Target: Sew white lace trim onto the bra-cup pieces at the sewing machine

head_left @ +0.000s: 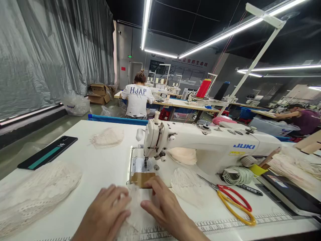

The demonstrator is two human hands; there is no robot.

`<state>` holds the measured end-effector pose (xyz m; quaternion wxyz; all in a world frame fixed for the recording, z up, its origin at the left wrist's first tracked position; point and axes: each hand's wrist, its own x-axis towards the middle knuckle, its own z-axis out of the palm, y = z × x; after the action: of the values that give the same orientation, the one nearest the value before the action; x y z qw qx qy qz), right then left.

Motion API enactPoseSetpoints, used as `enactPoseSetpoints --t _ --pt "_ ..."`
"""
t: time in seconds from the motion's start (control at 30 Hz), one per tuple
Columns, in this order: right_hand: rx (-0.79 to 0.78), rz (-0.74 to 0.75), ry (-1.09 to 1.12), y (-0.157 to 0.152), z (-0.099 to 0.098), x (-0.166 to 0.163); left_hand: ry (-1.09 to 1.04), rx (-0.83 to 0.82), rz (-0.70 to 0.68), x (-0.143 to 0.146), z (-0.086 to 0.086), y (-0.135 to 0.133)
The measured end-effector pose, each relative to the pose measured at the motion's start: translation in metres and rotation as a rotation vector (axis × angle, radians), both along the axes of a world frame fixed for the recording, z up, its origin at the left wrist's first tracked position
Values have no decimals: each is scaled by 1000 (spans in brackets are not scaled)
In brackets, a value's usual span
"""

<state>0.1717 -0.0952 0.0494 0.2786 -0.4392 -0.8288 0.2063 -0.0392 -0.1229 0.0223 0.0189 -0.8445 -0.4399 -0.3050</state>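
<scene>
My left hand, somewhat blurred, has its fingers bent over a thin, sheer off-white fabric piece and appears to grip its left side. My right hand is across from it, thumb and fingers apart, fingertips by the brown plate on the machine bed. Just beyond my hands is the presser foot of a white sewing machine. Right of my right hand lies a gathered cream fabric piece, with another peach-cream piece under the machine arm.
Scissors with red and yellow handles lie right, near a cord coil and a black pen. A lace stack and black-green case are left. A printed ruler runs along the front. Two people sit farther off.
</scene>
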Motion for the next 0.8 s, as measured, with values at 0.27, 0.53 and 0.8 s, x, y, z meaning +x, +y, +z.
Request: enactPoseSetpoints --t 0.27,0.53,0.8 --pt "-112 19 204 24 -31 -34 -52 -503 112 -14 9 31" --pt "-303 110 453 7 -7 -32 -272 -754 143 -29 42 6" --pt "-763 211 656 -22 -4 -31 -688 -1105 39 -16 61 -14"
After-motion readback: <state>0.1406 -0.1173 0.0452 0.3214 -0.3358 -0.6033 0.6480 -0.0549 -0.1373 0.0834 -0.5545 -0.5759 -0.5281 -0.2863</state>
